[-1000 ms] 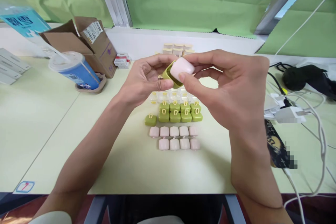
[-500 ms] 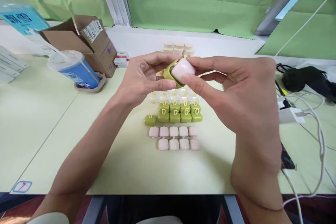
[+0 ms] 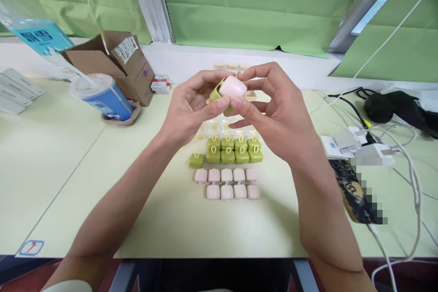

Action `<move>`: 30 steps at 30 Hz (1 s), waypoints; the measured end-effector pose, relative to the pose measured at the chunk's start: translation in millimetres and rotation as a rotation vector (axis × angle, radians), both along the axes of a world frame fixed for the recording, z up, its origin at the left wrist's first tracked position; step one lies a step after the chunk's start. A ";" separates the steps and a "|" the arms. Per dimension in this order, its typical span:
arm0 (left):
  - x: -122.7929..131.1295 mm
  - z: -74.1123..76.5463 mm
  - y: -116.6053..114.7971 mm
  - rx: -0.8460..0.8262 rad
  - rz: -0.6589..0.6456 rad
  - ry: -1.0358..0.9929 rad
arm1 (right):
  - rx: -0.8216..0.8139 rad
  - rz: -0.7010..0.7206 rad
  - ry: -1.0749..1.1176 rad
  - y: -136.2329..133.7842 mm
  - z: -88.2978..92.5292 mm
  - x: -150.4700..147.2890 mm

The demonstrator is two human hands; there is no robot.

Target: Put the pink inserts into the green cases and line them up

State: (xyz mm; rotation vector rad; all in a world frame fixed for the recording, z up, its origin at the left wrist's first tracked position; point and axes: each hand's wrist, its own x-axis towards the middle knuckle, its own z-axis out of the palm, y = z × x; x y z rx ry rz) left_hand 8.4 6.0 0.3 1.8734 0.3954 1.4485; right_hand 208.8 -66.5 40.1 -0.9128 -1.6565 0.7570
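Observation:
Above the table, my left hand is closed around a small olive-green plastic shell. A glossy pale-pink rounded piece sits partly inside that shell, tilted. My right hand pinches the pink piece from the right, its thumb low beside my left thumb. The far fingertips are partly hidden. Below are two rows of green cases with yellow loops, and one more green case to their left. Nearer me lie two rows of pale-pink pieces. Clear pieces with yellow spots are partly covered by my hands.
At left stand a blue cup in a cardboard holder, an open carton, a tilted bottle and white boxes. A small red-white box is by the wall. At right are a phone, a power strip and white cables.
My right hand has turned and drawn in toward the left, its thumb now beside my left thumb. The pink piece and green shell remain held together. The view has shifted slightly.

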 end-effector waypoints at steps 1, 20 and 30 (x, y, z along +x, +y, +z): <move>0.3 -1.4 1.0 0.029 0.026 -0.008 | -0.004 0.024 0.027 0.7 -0.2 -1.3; -18.5 21.2 -10.9 0.181 0.165 0.140 | 0.202 0.007 0.032 8.1 -2.8 1.9; -17.1 31.1 -28.3 0.322 0.309 0.265 | 0.316 -0.146 -0.039 4.3 -15.7 -10.0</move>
